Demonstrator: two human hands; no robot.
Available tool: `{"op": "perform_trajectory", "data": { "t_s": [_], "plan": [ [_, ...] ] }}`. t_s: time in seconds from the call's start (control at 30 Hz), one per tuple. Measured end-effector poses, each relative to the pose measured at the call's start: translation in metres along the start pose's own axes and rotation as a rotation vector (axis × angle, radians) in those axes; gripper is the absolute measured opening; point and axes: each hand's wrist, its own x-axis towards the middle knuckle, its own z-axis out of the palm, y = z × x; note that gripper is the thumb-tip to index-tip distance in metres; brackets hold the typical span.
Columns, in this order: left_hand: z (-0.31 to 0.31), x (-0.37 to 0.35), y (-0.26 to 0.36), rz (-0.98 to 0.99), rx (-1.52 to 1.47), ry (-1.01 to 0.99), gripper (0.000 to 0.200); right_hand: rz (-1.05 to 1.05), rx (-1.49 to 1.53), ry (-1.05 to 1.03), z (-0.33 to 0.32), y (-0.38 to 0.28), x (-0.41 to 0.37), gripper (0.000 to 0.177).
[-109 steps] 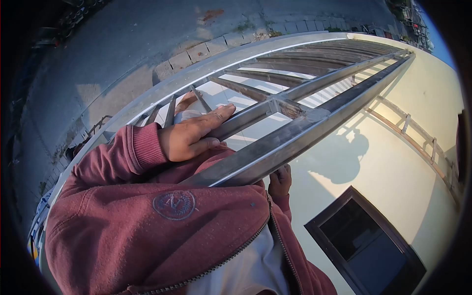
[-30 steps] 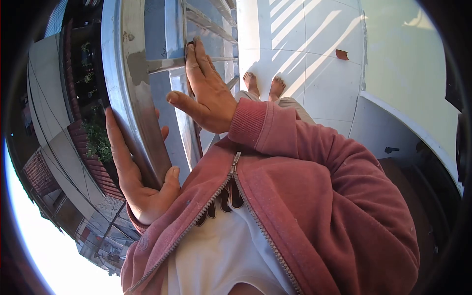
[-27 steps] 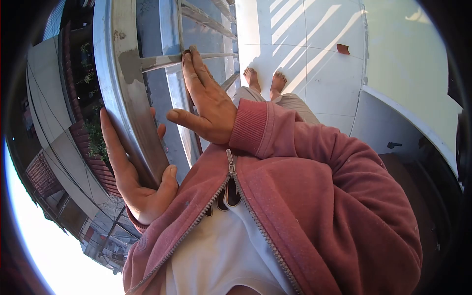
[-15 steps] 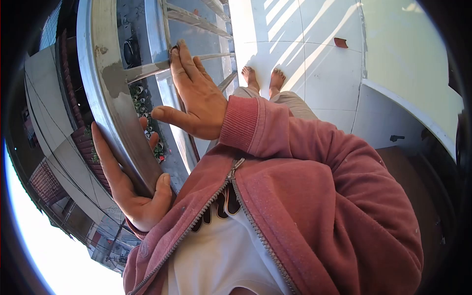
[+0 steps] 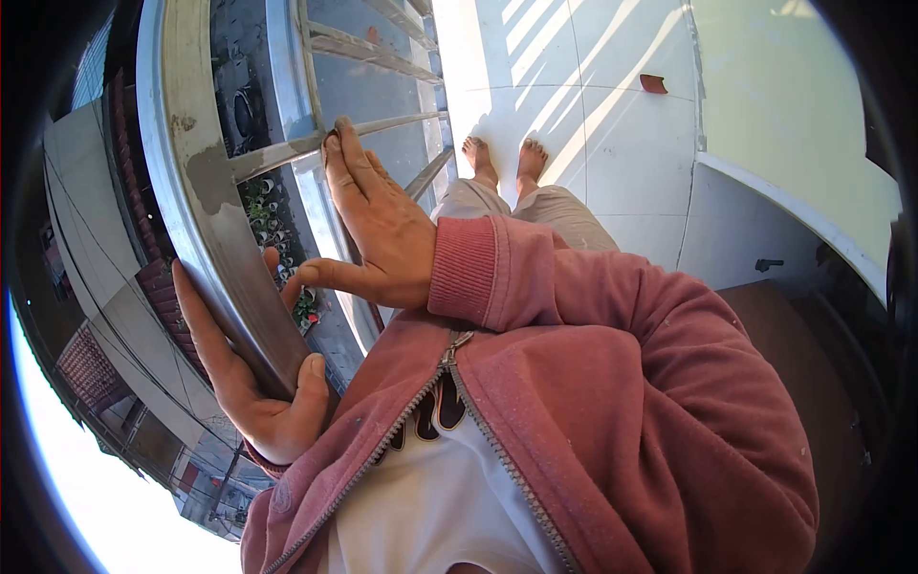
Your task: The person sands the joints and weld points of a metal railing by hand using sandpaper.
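Observation:
A wide metal rail [image 5: 215, 234] with gray patches runs down the left side. My left hand [image 5: 263, 397] is wrapped around its lower end, thumb on the near side and fingertips partly showing behind it. My right hand [image 5: 382, 225] reaches across from the right, palm down over a narrower inner bar [image 5: 287, 72]. Its long fingers lie nearly straight and together at a crossbar [image 5: 282, 156], with a small dark edge of something under the fingertips. The thumb stretches left, close to the left fingertips.
More crossbars [image 5: 373, 55] extend toward the tiled floor [image 5: 622, 177], where my bare feet stand. A reddish fragment [image 5: 653, 84] lies on the tiles. Potted plants [image 5: 268, 215] show far below through the railing. A pale wall panel [image 5: 794, 86] stands at the right.
My right hand has moved a little toward my body along the inner bar. My left hand keeps its grip on the rail, and the whole view has shifted slightly.

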Motion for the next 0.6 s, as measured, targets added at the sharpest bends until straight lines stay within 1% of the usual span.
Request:
{"op": "perform_trajectory", "data": {
  "t_s": [0.07, 0.13, 0.2, 0.23, 0.27, 0.33, 0.37, 0.4, 0.47, 0.5, 0.53, 0.57, 0.6],
  "plan": [
    [0.0, -0.005, 0.001, -0.019, 0.024, -0.004, 0.102, 0.08, 0.03, 0.133, -0.008, 0.003, 0.027, 0.112],
    [0.0, -0.003, 0.001, -0.028, 0.046, 0.006, 0.102, 0.049, 0.011, 0.158, -0.001, -0.001, 0.014, 0.111],
    [-0.001, -0.002, 0.0, -0.015, 0.011, 0.014, 0.102, 0.018, 0.007, 0.037, 0.001, -0.007, -0.009, 0.116],
    [0.001, -0.001, -0.002, -0.003, -0.026, 0.022, 0.102, 0.006, -0.071, 0.051, 0.001, -0.005, -0.003, 0.117],
    [0.002, -0.001, -0.002, -0.004, -0.031, 0.023, 0.102, 0.007, -0.075, 0.048, 0.001, 0.002, 0.009, 0.117],
    [0.001, -0.003, 0.0, -0.016, 0.06, 0.017, 0.101, 0.07, -0.033, 0.161, -0.008, 0.006, 0.034, 0.115],
    [0.0, -0.002, 0.0, -0.003, 0.071, 0.003, 0.1, 0.05, 0.035, 0.157, -0.006, 0.003, 0.029, 0.114],
    [-0.002, -0.002, 0.001, 0.001, 0.074, 0.0, 0.1, 0.024, 0.014, 0.13, -0.002, 0.001, 0.015, 0.114],
    [-0.001, -0.001, 0.001, -0.021, 0.009, -0.007, 0.101, -0.004, 0.034, 0.008, 0.002, -0.007, -0.011, 0.116],
    [0.0, 0.001, 0.0, -0.015, 0.002, -0.002, 0.101, -0.009, 0.025, 0.006, -0.002, -0.003, 0.0, 0.116],
    [0.001, 0.001, 0.0, -0.011, 0.009, 0.002, 0.101, -0.003, 0.008, 0.067, -0.006, 0.001, 0.016, 0.115],
    [0.0, -0.002, 0.001, -0.014, 0.023, 0.002, 0.102, 0.011, -0.001, 0.128, -0.005, 0.001, 0.021, 0.115],
    [0.0, -0.005, 0.001, -0.026, 0.029, 0.0, 0.102, 0.019, 0.009, 0.123, -0.003, 0.0, 0.015, 0.115]
  ]
}}
